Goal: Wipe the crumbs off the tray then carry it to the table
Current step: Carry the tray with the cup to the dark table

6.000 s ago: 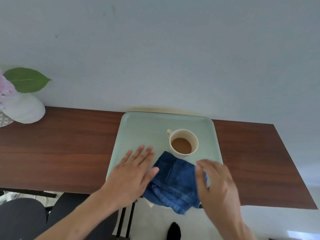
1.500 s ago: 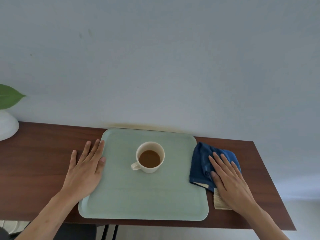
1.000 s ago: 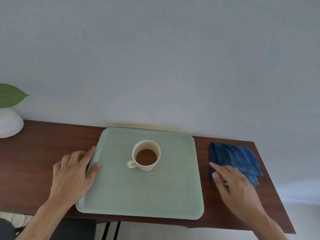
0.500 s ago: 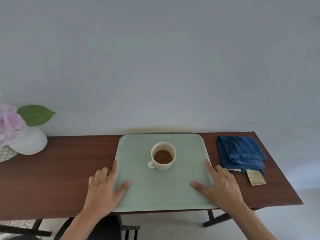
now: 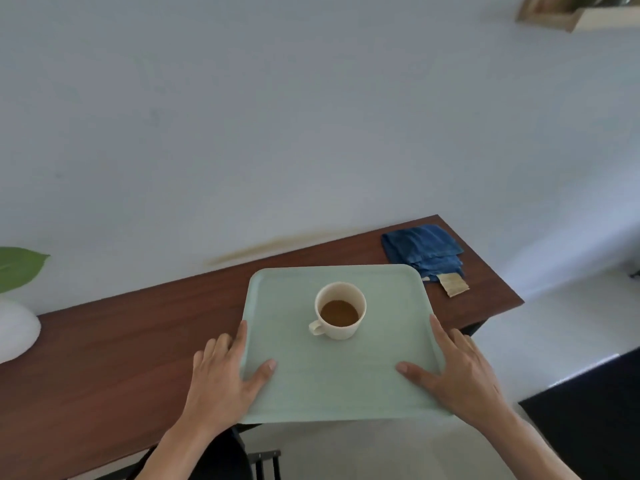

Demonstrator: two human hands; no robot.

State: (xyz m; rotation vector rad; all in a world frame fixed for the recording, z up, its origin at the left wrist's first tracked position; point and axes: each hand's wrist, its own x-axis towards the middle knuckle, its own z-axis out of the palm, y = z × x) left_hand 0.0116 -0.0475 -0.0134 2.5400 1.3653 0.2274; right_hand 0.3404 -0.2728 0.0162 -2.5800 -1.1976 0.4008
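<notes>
I am gripping the pale green tray [image 5: 346, 386] by its two side rims, and its near part is jutting out past the front edge of the dark wooden console [image 5: 121, 341] — whether the far part is resting on the wood or already clear of it I cannot tell from this angle. My left hand [image 5: 221, 379] is wrapping the left rim with the thumb lying on top of the tray's floor and the fingers running along and under the edge; my right hand [image 5: 457, 372] is doing the same on the right rim, thumb on top, fingers stretched along the side. Both hands are closed around the rim, not spread flat.

The tray is looking stiff and light, so it should not be sagging between my hands, but its surface is smooth and I am judging it slippery. The real load is the cream cup [image 5: 341, 310] sitting upright a little behind the tray's centre, partly filled with a brown drink — that is what I am minding. It is free to slide and the liquid to slop if I am tilting or jerking. Holding at mid-rim on both sides is, I think, the right place, keeping the cup between my hands.

The blue cloth [image 5: 424, 249] is lying folded at the right end of the console, apart from the tray, with a small tan tag [image 5: 454, 285] poking out beside it.
</notes>
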